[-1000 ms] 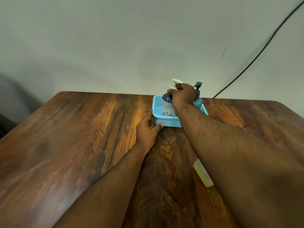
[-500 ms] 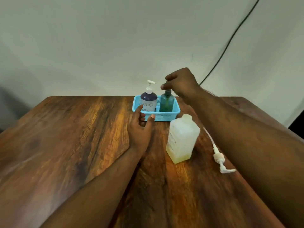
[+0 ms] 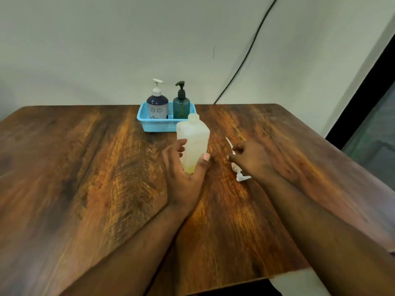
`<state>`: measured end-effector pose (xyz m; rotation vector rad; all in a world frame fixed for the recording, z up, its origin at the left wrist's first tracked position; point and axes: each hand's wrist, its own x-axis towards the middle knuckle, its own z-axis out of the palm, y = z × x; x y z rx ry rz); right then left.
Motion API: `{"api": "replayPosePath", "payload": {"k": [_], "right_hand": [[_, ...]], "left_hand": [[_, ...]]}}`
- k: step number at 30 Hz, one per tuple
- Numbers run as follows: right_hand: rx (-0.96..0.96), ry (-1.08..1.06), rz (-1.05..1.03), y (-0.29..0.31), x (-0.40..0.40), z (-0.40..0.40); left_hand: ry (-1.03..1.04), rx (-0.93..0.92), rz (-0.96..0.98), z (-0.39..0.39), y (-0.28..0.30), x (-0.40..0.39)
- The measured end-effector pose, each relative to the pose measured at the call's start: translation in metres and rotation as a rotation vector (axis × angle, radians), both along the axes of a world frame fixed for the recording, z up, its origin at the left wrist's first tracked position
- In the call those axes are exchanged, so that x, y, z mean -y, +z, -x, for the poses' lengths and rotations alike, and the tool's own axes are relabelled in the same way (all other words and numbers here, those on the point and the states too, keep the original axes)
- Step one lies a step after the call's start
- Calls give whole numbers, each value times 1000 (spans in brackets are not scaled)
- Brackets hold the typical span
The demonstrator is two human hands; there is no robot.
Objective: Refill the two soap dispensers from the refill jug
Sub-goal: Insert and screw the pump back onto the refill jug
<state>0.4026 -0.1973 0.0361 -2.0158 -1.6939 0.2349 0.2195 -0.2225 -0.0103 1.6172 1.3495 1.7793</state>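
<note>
A blue plastic basket [image 3: 159,126] stands at the table's far edge. In it stand a navy and white soap dispenser [image 3: 157,106] with a white pump and a teal dispenser [image 3: 181,107] with a dark pump. In front of the basket stands the translucent refill jug [image 3: 195,139], uncapped, with a little yellow liquid at the bottom. My left hand [image 3: 182,178] wraps around the jug's lower part. A loose white pump with its tube [image 3: 240,176] lies on the table to the right of the jug. My right hand [image 3: 252,159] hovers over that pump, fingers curled and blurred.
The wooden table [image 3: 85,178] spreads wide to the left. A black cable [image 3: 245,58] runs down the wall behind the table. A dark door frame stands at the far right. The table's near edge shows at lower right.
My right hand left the teal dispenser and came back down over the loose pump. My left hand moved from the basket's front to the refill jug and closed around it.
</note>
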Motion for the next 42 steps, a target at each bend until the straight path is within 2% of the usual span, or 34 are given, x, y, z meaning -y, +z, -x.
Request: {"api": "replayPosePath", "payload": {"k": [3,5,8,11,13,16,18,20,22,24,27,29,34,42], "right_hand": [[43,-47,25,-14,9,5],[40,-18,-8,-23,11,9],[64,45,-103,-35,14,13],[-12,90,-180,-38,13,12],[-311,82,-244,-29,12,15],[-1058,129,-257,9,18,22],[-1452,263,-263,41,23,26],[-1694,411,-241,68,24,28],[-1762,524,-234,91,24,32],[-1669,551,-279,105,19,38],[-1322,441,-394,116,10,53],[-1162,358,-484,124,5,61],[-949,435,-746,148,-8,66],[-622,446,-829,163,-21,74]], "left_hand": [[8,25,74,-16,-9,5],[-20,20,53,-21,-9,5],[-157,-80,-7,-28,-10,10],[-113,-89,-24,-28,-12,6],[-19,-28,-14,-20,-8,0],[47,89,-1,-1,-1,-20],[-44,90,85,9,2,-37],[-207,49,196,16,7,-52],[-346,42,260,21,10,-61],[-421,77,298,28,12,-69],[-474,85,324,36,14,-77],[-500,70,327,39,14,-79],[-531,36,292,42,11,-78],[-530,12,308,43,7,-76]]}}
